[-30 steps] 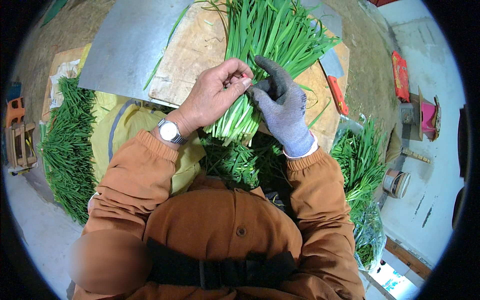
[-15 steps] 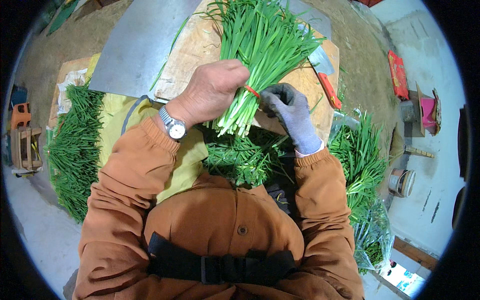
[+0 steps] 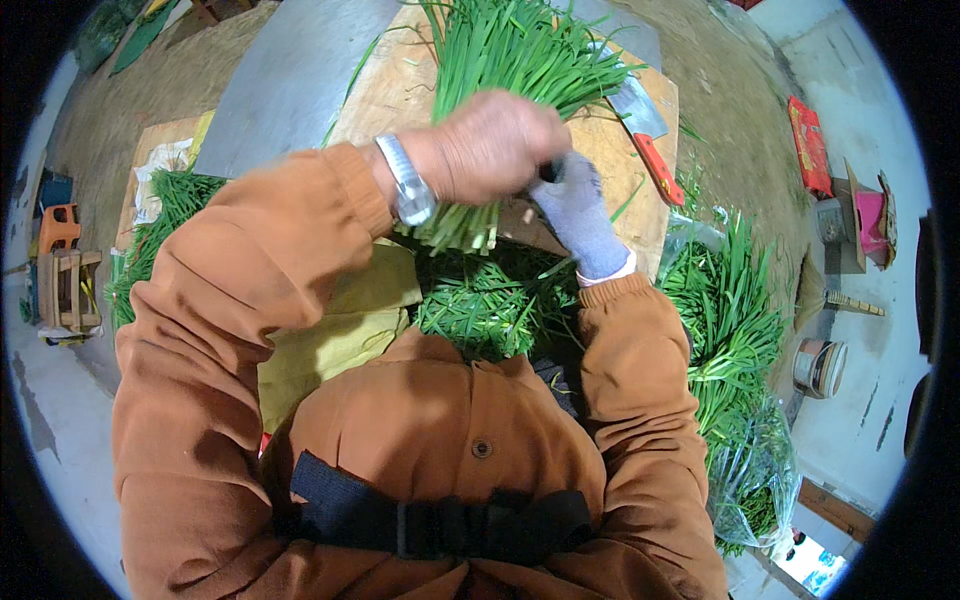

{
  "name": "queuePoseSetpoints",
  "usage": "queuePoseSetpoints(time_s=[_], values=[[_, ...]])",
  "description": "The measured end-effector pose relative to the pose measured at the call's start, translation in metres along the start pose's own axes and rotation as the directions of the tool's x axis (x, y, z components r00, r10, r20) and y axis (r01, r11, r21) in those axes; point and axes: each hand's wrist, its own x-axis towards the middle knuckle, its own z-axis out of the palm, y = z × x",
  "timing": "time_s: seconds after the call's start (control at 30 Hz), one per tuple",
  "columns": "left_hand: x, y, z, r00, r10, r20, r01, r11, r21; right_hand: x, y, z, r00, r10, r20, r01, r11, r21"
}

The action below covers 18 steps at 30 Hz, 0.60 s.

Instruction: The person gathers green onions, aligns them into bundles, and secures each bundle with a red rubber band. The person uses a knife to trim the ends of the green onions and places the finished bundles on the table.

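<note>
A bunch of long green leaves with pale stems (image 3: 510, 55) lies over the wooden board (image 3: 365, 80). Across its lower part is my bare left hand (image 3: 480, 150), watch on the wrist, its curled fingers blurred by motion. My gloved right hand (image 3: 580, 210) is closed just right of the stems, its fingertips partly hidden behind the left one; what either grips is unclear. A cleaver with a red handle (image 3: 655, 160) lies on the board to the right.
A metal sheet (image 3: 285, 80) lies left of the board. Piles of greens (image 3: 725, 310) flank me and sit below the board. Yellow sacking (image 3: 320, 340) is at lower left. An orange stool (image 3: 62, 228) stands far left; a bucket (image 3: 815, 365) and red package (image 3: 810, 145) are at right.
A red band showed round the stems half a second ago and is now covered. My left hand has swept rightward and up over the bunch; my right hand has shifted slightly up.
</note>
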Motion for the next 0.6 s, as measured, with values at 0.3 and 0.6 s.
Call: queuePoseSetpoints(time_s=[0.3, 0.6], values=[[0.011, -0.012, -0.002, 0.960, -0.277, 0.044, 0.280, 0.934, -0.220, 0.003, -0.010, -0.006, 0.972, 0.226, -0.064, -0.192, 0.920, 0.341], [-0.035, -0.042, 0.004, 0.844, -0.531, 0.071, 0.477, 0.683, -0.553, -0.006, 0.003, -0.001, 0.849, 0.529, 0.020, -0.354, 0.538, 0.765]])
